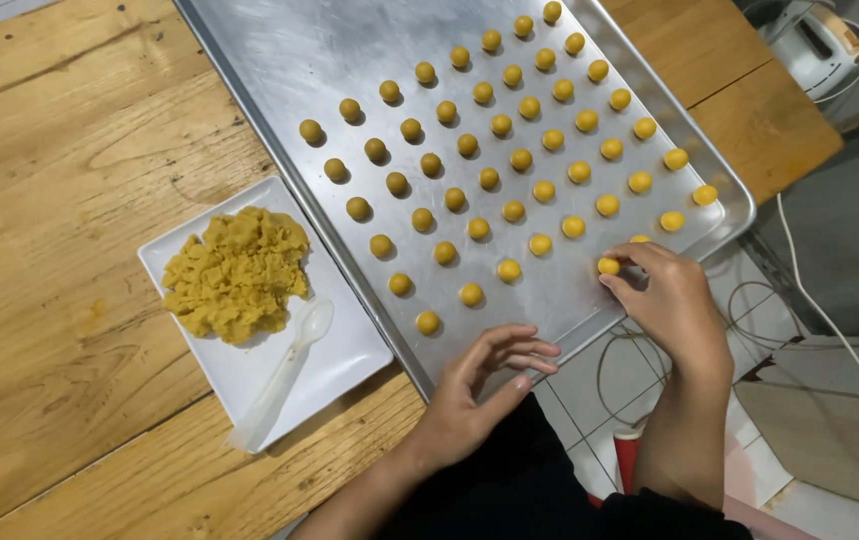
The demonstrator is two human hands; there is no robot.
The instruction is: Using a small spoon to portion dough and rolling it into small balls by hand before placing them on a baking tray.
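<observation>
right fingers point(621, 262) pinching dough ball point(607, 266)

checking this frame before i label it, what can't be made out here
- Head view: the metal tray is cut off by the top edge, so its far end is unseen.
- The right hand covers part of the dough ball at its fingertips, and most of another ball just behind.
- The left hand curls over the tray's near rim, hiding its palm.
- The white appliance at the top right corner is cropped; its kind is unclear.
</observation>
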